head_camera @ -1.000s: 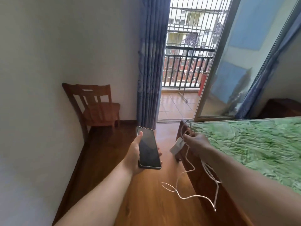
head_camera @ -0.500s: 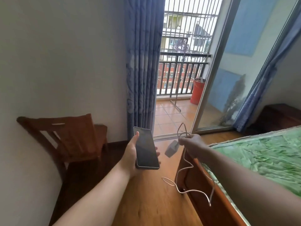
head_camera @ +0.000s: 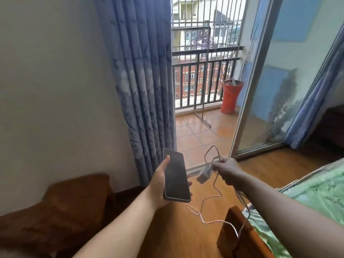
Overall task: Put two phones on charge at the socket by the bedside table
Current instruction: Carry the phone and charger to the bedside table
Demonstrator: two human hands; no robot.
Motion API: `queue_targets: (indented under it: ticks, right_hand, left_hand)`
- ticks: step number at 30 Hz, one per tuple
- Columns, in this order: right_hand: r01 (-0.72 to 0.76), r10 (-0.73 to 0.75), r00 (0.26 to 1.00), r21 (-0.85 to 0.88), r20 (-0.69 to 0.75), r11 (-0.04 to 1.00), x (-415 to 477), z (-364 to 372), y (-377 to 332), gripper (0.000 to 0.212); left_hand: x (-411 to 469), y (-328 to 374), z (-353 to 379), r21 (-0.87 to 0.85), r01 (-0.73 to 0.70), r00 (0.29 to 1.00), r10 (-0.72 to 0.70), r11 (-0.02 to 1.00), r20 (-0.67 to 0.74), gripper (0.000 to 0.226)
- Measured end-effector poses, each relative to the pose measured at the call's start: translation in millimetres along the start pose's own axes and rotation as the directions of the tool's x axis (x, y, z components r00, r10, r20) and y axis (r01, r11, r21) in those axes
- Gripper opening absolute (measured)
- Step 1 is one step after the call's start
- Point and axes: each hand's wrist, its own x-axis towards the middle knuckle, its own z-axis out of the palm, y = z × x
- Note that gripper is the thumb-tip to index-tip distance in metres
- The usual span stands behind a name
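Since the earlier frames the view has swung left and closer to the balcony door: the chair (head_camera: 61, 211) now sits at the lower left and the bed (head_camera: 316, 198) has slid to the right edge. Left hand (head_camera: 162, 185) cradles a phone (head_camera: 176, 176), fingers wrapped around its edges, thumb on the glass, screen up, dark, apparently unpowered. Right hand (head_camera: 226, 170) is closed on a white charger (head_camera: 203, 173) and its bunched cable (head_camera: 214, 202), which dangles in loose loops, likely gathered for carrying. No socket or bedside table identifiable.

Dark phone (head_camera: 176, 178), white charger (head_camera: 204, 173), dangling cable (head_camera: 214, 200)
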Motion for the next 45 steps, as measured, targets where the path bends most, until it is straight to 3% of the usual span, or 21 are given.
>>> queue_targets:
  ticks: [8,12,14,19,25,30,35,39,45]
  right_hand:
    - [-0.006,0.008,0.967,0.007,-0.257,1.0,128,-117,-54,0.014]
    - [-0.049,0.051,0.916,0.017,-0.397,0.999,201,-159,-44,0.022]
    - [-0.109,0.109,0.888,0.026,-0.447,0.994,245,-178,-34,0.027]
    - [-0.251,0.28,0.799,0.127,-0.533,0.959,360,-233,-19,0.015]
    - [-0.323,0.387,0.67,0.221,-0.633,0.92,446,-316,-27,0.006]
    - [-0.333,0.452,0.587,0.309,-0.672,0.891,478,-379,-28,0.02]
    - [-0.357,0.534,0.475,0.402,-0.699,0.844,522,-454,2,0.002]
    - [-0.372,0.552,0.487,0.411,-0.677,0.832,582,-535,42,0.008]
    - [-0.35,0.525,0.538,0.392,-0.659,0.851,668,-687,84,0.016]
  left_hand:
    - [159,97,113,0.122,0.019,0.991,-0.035,0.992,0.131,0.077]
    - [254,123,159,0.187,0.064,0.972,-0.103,0.98,0.211,0.071]
    - [311,137,180,0.217,0.1,0.955,-0.155,0.971,0.254,0.078]
    - [470,172,226,0.322,0.203,0.925,-0.289,0.925,0.246,0.075]
    - [601,202,299,0.429,0.314,0.858,-0.447,0.847,0.255,0.094]
    - [658,199,383,0.514,0.277,0.82,-0.479,0.812,0.313,0.07]
    - [718,176,461,0.582,0.258,0.762,-0.533,0.771,0.368,0.083]
    - [787,153,527,0.587,0.306,0.712,-0.59,0.749,0.382,0.092]
    - [891,111,660,0.591,0.314,0.755,-0.573,0.743,0.319,0.082]
